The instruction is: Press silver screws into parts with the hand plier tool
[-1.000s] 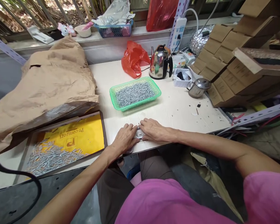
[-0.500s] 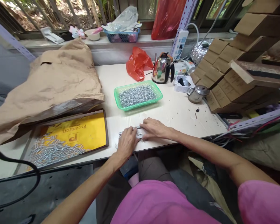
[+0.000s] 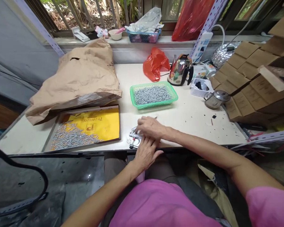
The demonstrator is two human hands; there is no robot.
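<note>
My right hand [image 3: 150,126] lies palm down near the table's front edge, fingers pressed on a small clear plastic packet of metal parts [image 3: 134,139]. My left hand [image 3: 145,153] has dropped just below the table edge, fingers loosely stretched out, with nothing visible in it. A green basket [image 3: 174,94] full of small silver metal pieces stands a little beyond my right hand. To the left lies a shallow box lid with a yellow sheet [image 3: 101,126] and a heap of the same silver pieces [image 3: 71,139].
A big brown paper sack [image 3: 80,75] lies at the back left. A red plastic bag [image 3: 155,63], a steel kettle [image 3: 181,70], a small steel pot [image 3: 215,99] and stacked cardboard boxes [image 3: 248,75] crowd the back right. The windowsill holds a blue basket [image 3: 144,36].
My left hand has slid off the table top to below its front edge. My right hand has stayed on the packet. The view has swung to the left.
</note>
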